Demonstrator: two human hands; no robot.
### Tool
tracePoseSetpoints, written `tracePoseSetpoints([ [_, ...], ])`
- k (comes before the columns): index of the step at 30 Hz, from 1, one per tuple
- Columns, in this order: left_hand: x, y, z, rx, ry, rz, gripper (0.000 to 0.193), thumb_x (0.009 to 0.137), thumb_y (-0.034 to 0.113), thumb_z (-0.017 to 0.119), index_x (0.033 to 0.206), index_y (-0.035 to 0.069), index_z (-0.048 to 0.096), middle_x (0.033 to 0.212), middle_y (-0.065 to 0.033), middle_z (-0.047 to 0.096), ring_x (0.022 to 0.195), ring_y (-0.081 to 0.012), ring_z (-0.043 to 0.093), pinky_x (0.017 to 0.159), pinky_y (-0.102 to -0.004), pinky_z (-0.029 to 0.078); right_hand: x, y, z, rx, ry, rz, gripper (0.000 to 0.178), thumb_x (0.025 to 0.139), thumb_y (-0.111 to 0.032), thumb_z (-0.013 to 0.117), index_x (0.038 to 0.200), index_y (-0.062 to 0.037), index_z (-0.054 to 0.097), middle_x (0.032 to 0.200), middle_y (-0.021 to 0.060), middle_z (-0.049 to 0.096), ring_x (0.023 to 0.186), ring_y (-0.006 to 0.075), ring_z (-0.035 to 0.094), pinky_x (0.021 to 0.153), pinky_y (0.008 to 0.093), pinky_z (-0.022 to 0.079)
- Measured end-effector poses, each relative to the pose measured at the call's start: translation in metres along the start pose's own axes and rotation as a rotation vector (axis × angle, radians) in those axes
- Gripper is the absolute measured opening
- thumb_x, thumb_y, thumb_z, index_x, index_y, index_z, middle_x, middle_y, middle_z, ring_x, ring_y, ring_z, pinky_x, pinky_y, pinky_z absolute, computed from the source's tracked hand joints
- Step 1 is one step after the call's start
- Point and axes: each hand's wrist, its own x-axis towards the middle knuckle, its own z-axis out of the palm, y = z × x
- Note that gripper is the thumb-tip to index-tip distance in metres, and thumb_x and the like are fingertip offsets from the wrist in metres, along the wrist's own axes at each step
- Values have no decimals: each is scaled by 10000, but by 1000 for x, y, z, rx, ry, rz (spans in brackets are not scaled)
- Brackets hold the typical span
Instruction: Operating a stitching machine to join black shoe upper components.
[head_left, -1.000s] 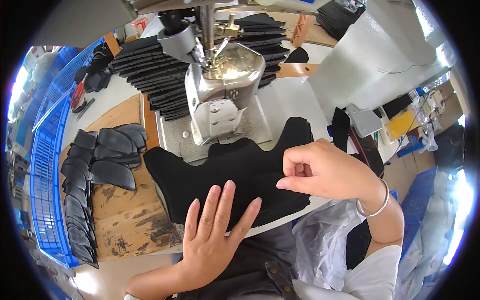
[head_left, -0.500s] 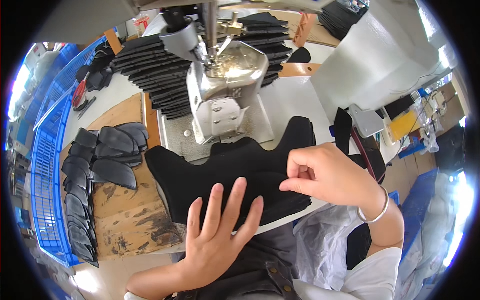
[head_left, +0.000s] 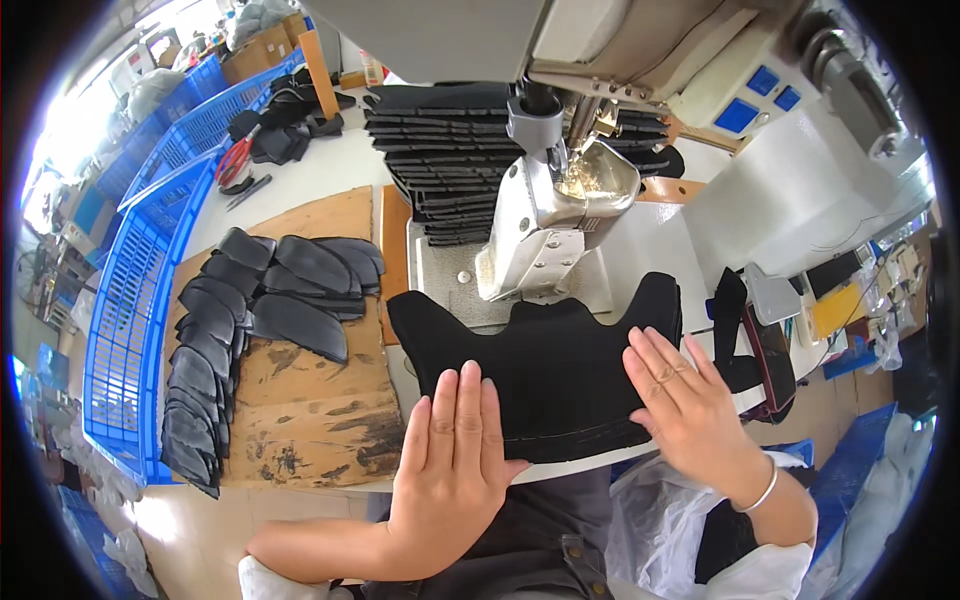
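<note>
A wide black fabric panel [head_left: 550, 370] with a notched far edge lies flat in front of the sewing machine [head_left: 560, 215]. My left hand [head_left: 455, 450] rests with fingers stretched forward on the panel's near left part. On the panel's right end lies my right hand [head_left: 685, 400], its fingers straight and flat too; a bangle circles that wrist. Neither hand grips anything. Behind the machine's metal post is a tall stack of black pieces [head_left: 435, 150]. Curved dark grey pads [head_left: 210, 330] overlap in rows at the left.
The pads lie on a stained brown board [head_left: 310, 430]. Along the left edge stands a blue plastic basket [head_left: 125, 370]. Red-handled scissors [head_left: 235, 160] lie at the back left. Beside the machine, at right, are a black strip [head_left: 728, 310] and a grey metal plate [head_left: 772, 297]. A white plastic bag [head_left: 655, 520] hangs by my lap.
The view has shifted left and up, showing more of the machine. My right hand has gone from curled fingers to lying flat on the panel. The left hand's fingers have drawn closer together.
</note>
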Motion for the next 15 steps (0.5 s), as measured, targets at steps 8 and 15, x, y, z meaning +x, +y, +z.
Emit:
tracePoseSetpoints([
  [8,47,-13,5,-449,92,158,686,805,505,642,1163,-76,568,1224,-222,557,1099,-349,544,962,-425,422,22,32,-17,69,58,-291,452,748,-249,736,1113,-2,636,1197,140,632,1104,265,617,868,372,539],
  [15,54,-5,31,-355,233,221,752,821,560,604,1203,-86,552,1235,-229,558,1152,-368,518,992,-448,395,21,32,-6,-29,168,-376,223,856,-196,654,944,8,629,1108,168,661,990,287,664,846,384,549],
])
